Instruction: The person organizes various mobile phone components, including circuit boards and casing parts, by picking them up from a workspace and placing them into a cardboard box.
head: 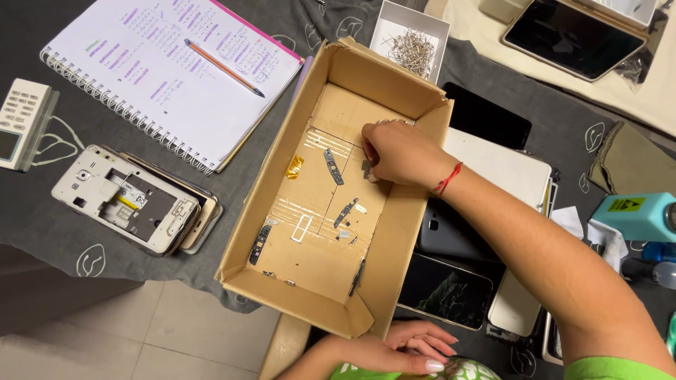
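Reaching into cardboard box [394, 232], right hand [398, 153] curled, fingertips pinching small dark part [366, 169] near box floor. Other small phone parts [333, 167] scattered on floor, gold bit [294, 167] at left. Left hand [401, 350] rests flat, fingers spread, just below box corner, holding nothing. Opened phones [130, 200] stacked left of box; notebook [169, 77] with pencil [224, 67] above them. Dark phones [447, 288] lie right of box.
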